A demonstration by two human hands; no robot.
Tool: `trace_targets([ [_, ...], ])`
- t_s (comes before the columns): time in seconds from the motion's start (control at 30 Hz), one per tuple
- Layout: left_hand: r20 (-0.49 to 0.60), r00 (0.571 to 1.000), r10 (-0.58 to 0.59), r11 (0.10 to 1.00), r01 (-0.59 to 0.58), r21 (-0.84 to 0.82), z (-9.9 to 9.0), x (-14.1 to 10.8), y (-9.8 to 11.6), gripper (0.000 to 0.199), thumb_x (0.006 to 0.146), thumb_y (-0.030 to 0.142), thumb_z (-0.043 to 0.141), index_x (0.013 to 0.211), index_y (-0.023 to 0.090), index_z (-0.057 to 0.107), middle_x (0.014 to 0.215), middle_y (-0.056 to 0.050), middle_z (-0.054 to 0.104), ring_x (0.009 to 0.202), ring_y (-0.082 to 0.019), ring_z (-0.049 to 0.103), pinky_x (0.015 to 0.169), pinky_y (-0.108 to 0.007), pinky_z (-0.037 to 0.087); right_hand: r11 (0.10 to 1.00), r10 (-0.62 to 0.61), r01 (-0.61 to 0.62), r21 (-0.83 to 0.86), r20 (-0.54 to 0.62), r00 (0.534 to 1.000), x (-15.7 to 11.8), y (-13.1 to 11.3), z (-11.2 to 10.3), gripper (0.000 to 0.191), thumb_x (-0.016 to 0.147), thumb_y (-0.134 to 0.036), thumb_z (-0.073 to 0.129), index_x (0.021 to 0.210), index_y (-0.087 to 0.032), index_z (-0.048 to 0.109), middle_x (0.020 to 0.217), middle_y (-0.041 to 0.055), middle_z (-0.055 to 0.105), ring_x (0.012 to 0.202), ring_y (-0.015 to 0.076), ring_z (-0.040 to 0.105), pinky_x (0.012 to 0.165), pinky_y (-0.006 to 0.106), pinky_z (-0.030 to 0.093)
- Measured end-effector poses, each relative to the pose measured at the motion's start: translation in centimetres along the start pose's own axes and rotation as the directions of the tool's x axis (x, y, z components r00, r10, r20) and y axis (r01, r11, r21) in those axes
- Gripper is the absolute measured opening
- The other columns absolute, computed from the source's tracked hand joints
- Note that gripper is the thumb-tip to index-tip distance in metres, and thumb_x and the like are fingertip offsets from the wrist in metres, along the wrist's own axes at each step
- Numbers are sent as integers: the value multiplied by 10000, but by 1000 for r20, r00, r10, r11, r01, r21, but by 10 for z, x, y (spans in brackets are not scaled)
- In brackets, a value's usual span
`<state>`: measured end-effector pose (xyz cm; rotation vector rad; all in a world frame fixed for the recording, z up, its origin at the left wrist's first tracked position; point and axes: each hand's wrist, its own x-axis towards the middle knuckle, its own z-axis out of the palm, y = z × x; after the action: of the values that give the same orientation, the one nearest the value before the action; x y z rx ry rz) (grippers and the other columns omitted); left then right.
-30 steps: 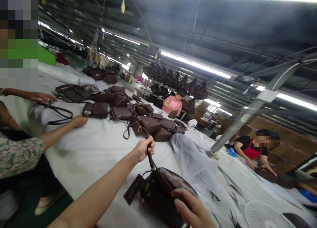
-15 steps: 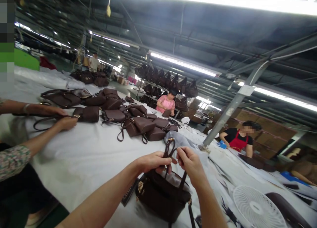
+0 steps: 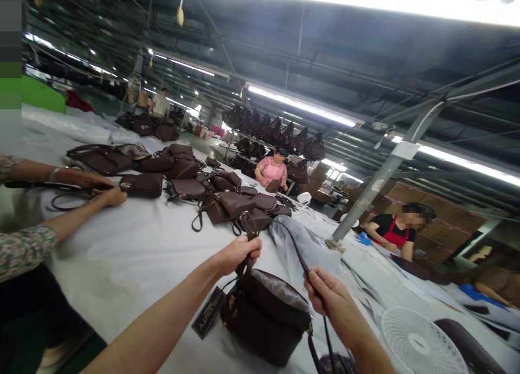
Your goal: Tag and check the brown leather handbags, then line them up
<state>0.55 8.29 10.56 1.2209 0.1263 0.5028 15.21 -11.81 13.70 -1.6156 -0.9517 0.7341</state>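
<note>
A dark brown handbag (image 3: pixel 264 320) stands in front of me on the white-covered table, its top unzipped and a grey lining (image 3: pixel 280 290) showing. A black hang tag (image 3: pixel 208 313) dangles from its left side. My left hand (image 3: pixel 242 253) is closed round a folded bundle of strap (image 3: pixel 248 228) above the bag's left end. On the right, my right hand (image 3: pixel 331 295) grips a long thin strap (image 3: pixel 298 249), which arcs up to the left and also runs down below the hand.
Several brown bags (image 3: pixel 227 203) lie heaped across the table. At left, a co-worker's hands (image 3: pixel 109 192) handle another bag. A white fan (image 3: pixel 422 339) sits at lower right, near a metal post (image 3: pixel 374 184). Clear plastic (image 3: pixel 304 238) lies behind my bag.
My hands have moved apart. The left went left and up with the bundled strap; the right went right and down, drawing out the long strap. The bag's opening and tag show more fully.
</note>
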Motion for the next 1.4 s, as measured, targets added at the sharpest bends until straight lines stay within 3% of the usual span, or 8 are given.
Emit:
trace_targets([
  [0.2, -10, 998, 68, 985, -66, 161, 46, -7, -6, 333, 736, 443, 668, 812, 129, 586, 605, 48, 485, 546, -80, 396, 530, -217, 308, 994, 3, -6, 112, 25, 1000, 22, -2, 60, 506, 687, -667, 664, 728, -193, 493, 570, -81, 437, 416, 37, 294, 383, 182, 179],
  [0.43, -213, 974, 76, 997, -75, 15, 34, 8, -15, 348, 785, 434, 678, 677, 138, 531, 517, 55, 441, 448, -63, 364, 447, -201, 285, 999, -33, 32, -34, -22, 999, 20, 4, 68, 454, 723, -632, 611, 800, -195, 514, 548, -76, 457, 414, 69, 365, 380, 198, 270],
  [0.57, -330, 944, -11, 943, -100, -317, 2, 21, -2, 301, 919, 339, 546, 701, 137, 497, 646, -8, 551, 552, -93, 535, 556, -223, 461, 859, -326, 234, -456, -134, 936, 2, 27, 46, 389, 790, -452, 613, 1089, -215, 544, 800, 6, 609, 634, 159, 571, 594, 290, 462],
  [0.7, -245, 967, -68, 931, -27, -364, -11, 20, 6, 258, 925, 233, 528, 691, 140, 472, 627, 17, 533, 442, -46, 444, 499, -204, 440, 567, -480, 348, -747, 44, 876, -6, 37, 21, 257, 936, -380, 406, 904, -234, 615, 951, 66, 618, 871, 204, 614, 784, 320, 461],
  [0.83, 69, 987, -142, 987, 147, -67, 16, 16, -1, 207, 849, 258, 613, 714, 108, 567, 518, 28, 507, 347, -50, 353, 368, -197, 288, 348, -404, 261, -900, 107, 908, 6, 17, 19, 313, 958, -364, 375, 875, -230, 646, 883, 59, 634, 775, 190, 615, 669, 283, 423],
  [0.93, 296, 945, -141, 970, 73, 230, 36, 15, -5, 193, 848, 317, 582, 840, 125, 587, 615, 3, 605, 358, -53, 376, 362, -201, 263, 246, -386, 176, -953, 71, 920, 19, -3, 24, 285, 946, -320, 418, 868, -232, 678, 858, 67, 679, 778, 199, 625, 641, 280, 386],
  [1.23, 305, 884, -355, 850, 170, 499, 31, 13, 4, 192, 694, 259, 651, 615, 168, 502, 503, 54, 439, 405, -72, 354, 378, -205, 267, 357, -352, 340, -870, 211, 912, 32, -14, -22, 221, 886, -312, 509, 933, -255, 717, 880, 40, 700, 832, 216, 630, 729, 303, 428],
  [1.4, 346, 838, -422, 906, 373, 200, 10, 17, 10, 280, 674, 333, 722, 619, 138, 528, 592, -27, 585, 560, -145, 572, 530, -251, 449, 386, -283, -49, -921, -169, 944, 10, 19, -102, 313, 860, -294, 494, 1099, -219, 681, 1105, 88, 679, 953, 226, 634, 850, 323, 437],
])
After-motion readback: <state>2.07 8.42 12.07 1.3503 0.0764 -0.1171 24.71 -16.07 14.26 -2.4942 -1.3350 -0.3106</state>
